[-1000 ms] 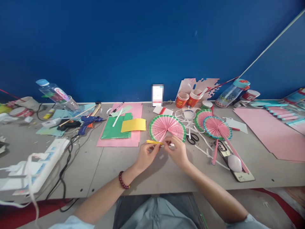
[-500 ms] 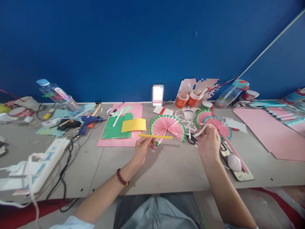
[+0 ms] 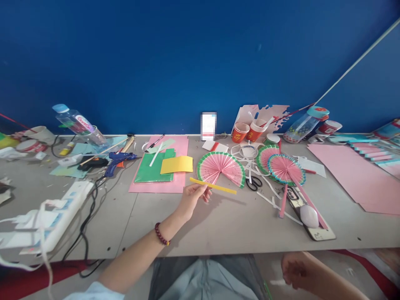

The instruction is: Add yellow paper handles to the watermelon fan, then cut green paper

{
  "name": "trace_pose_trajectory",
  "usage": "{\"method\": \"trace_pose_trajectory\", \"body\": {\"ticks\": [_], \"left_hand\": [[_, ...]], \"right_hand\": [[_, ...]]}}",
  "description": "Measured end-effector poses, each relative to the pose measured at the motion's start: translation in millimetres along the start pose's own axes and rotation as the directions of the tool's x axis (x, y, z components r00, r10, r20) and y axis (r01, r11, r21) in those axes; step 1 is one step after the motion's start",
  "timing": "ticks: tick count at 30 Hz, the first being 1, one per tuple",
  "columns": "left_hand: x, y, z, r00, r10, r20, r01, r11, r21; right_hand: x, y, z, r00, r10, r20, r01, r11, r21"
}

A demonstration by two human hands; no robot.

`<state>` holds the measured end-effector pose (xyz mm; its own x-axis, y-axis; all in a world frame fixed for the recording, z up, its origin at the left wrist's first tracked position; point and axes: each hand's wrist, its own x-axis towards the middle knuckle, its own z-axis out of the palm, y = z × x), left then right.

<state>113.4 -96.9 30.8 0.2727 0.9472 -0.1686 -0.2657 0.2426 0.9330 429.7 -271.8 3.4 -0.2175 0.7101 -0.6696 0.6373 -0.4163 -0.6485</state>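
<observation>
Yellow strip pinched off-centre by left hand; I'd grip lightly, avoid creases. Right hand: can't tell if holding.

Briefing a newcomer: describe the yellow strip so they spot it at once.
Below the blue wall, on the grey table, find the central pink pleated fan. At its near edge, the left hand holds the yellow strip: long and narrow, unlike the broad yellow paper left of the fan.
</observation>
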Motion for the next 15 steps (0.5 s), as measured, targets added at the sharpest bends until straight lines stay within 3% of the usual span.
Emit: {"method": "trace_pose_trajectory", "body": {"ticks": [3,6,8,10,11,12,13,15], "left_hand": [[0,0,-0.2,1.0,-0.008,0.013,0.008,1.0,-0.012],[0,0,-1.4,0.999,-0.022,0.023,0.024,0.998,-0.055],[1,0,-1.9,0.999,-0.042,0.031,0.044,0.994,-0.095],[1,-1,-1.8,0.997,-0.068,0.047,0.073,0.989,-0.126],[1,-1,-1.7,0.995,-0.084,0.058,0.091,0.987,-0.131],[1,-1,-1.5,0.992,-0.102,0.071,0.11,0.986,-0.128],[2,-2,-1.3,0.99,-0.118,0.08,0.128,0.985,-0.118],[1,-3,-1.2,0.986,-0.139,0.088,0.148,0.984,-0.097]], "right_hand": [[4,-11,-4,1.0,0.007,0.018,-0.007,1.0,-0.008],[9,-41,-12,0.999,-0.046,0.003,0.046,0.999,-0.008],[16,-65,-15,0.995,-0.087,-0.043,0.087,0.996,0.006],[27,-88,-14,0.968,-0.21,-0.138,0.217,0.975,0.04],[34,-99,-12,0.929,-0.296,-0.222,0.311,0.95,0.033],[43,-108,-10,0.861,-0.392,-0.325,0.409,0.912,-0.017],[52,-116,-8,0.755,-0.493,-0.432,0.495,0.861,-0.118],[69,-130,-5,0.529,-0.67,-0.521,0.573,0.735,-0.363]]}}
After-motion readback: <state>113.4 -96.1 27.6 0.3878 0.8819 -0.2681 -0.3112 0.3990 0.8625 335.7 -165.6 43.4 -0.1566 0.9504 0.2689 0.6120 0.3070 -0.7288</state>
